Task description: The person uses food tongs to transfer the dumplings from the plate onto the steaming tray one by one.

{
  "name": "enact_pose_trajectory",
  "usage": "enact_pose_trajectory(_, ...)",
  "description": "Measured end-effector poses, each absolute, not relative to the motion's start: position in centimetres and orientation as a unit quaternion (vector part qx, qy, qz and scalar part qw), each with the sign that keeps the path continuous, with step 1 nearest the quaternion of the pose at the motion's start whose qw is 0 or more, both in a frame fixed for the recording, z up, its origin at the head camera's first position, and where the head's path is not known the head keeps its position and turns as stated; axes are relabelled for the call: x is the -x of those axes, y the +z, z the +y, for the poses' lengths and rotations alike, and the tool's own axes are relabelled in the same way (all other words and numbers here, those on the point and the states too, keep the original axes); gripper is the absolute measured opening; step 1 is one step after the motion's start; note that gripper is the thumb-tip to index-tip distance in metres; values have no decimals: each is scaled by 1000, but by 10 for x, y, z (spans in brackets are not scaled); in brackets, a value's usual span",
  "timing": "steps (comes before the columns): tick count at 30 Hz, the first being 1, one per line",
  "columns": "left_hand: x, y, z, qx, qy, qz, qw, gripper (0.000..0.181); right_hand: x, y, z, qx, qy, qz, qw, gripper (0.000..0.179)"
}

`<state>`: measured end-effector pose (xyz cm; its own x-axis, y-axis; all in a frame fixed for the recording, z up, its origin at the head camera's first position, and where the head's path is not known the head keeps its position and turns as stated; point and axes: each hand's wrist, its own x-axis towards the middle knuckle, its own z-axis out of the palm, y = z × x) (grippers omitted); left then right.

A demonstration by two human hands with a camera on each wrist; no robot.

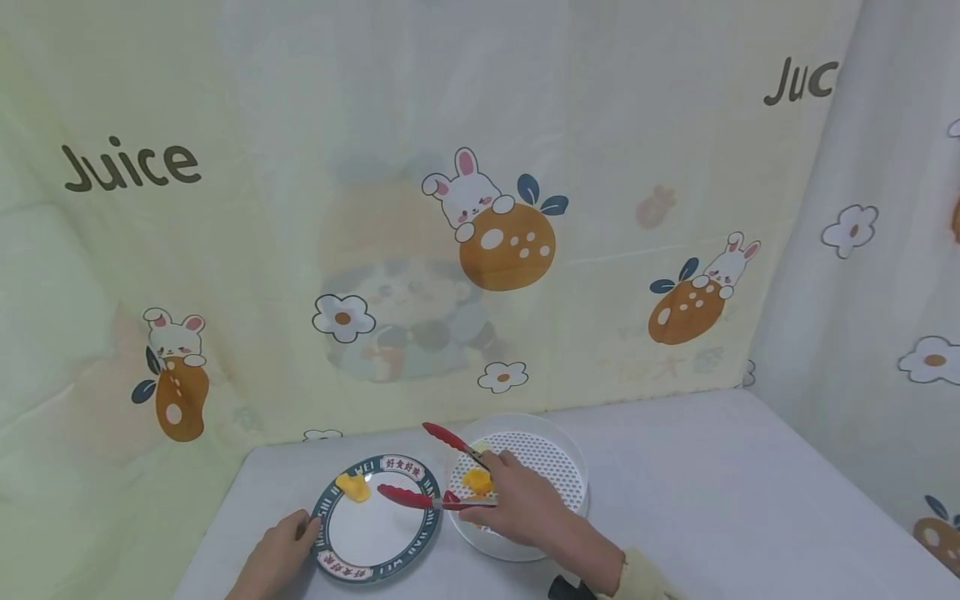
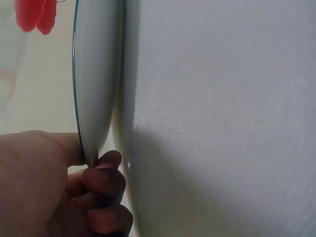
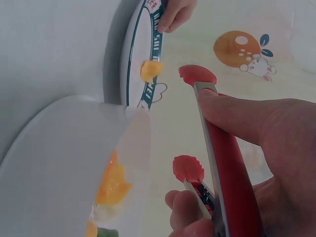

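My left hand [image 1: 277, 554] pinches the left rim of a white plate [image 1: 375, 533] with a dark green lettered border; the left wrist view shows thumb and fingers on its edge [image 2: 89, 153]. A yellow piece [image 1: 354, 488] lies near the plate's upper left. My right hand [image 1: 525, 504] grips red-handled metal tongs [image 3: 224, 168], their red tips spread apart with nothing between them. One tip reaches over the plate, the other points toward the back. Under that hand is a round white perforated tray [image 1: 555, 462] with yellow pieces [image 1: 477, 481] at its left side.
Plate and tray stand side by side on a white-covered table [image 1: 675, 492]. Behind them hangs a pale curtain [image 1: 270, 250] printed with rabbits, fruit and flowers. Some green and orange [image 3: 106, 232] shows through the tray's wall in the right wrist view.
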<state>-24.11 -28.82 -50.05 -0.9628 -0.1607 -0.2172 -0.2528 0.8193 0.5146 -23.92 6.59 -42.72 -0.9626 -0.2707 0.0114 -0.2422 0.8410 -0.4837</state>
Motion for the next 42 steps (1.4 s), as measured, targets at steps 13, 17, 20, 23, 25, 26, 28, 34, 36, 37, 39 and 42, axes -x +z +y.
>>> enact_pose_trajectory(13,245,-502,-288,135,281,945,100,25,236,-422,33,160,-227,959,56,85)
enact_pose_trajectory(17,246,-502,-288,139,281,944,99,25,238,-426,23,156,-218,961,59,87)
enact_pose_trajectory(20,247,-503,-289,139,281,945,96,25,240,-429,16,152,-203,966,55,86)
enact_pose_trajectory(23,247,-504,-289,138,283,944,95,24,242,-432,10,149,-190,969,55,82)
enact_pose_trajectory(25,247,-504,-289,138,284,944,94,24,242,-433,7,153,-185,969,56,78)
enact_pose_trajectory(26,247,-504,-289,138,285,944,94,24,243,-434,5,157,-184,969,56,76)
enact_pose_trajectory(28,247,-504,-289,140,285,944,94,24,244,-435,2,166,-180,968,51,73)
enact_pose_trajectory(34,247,-504,-288,135,280,946,91,24,245,-438,-7,185,-184,964,39,66)
enact_pose_trajectory(36,247,-504,-288,131,278,948,89,25,245,-439,-10,187,-187,964,39,64)
enact_pose_trajectory(37,247,-504,-289,130,277,948,89,24,244,-439,-12,190,-186,963,37,63)
enact_pose_trajectory(39,247,-504,-289,129,275,949,89,24,245,-439,-14,191,-187,963,37,62)
enact_pose_trajectory(42,247,-504,-289,127,274,949,88,24,246,-441,-16,195,-183,963,34,60)
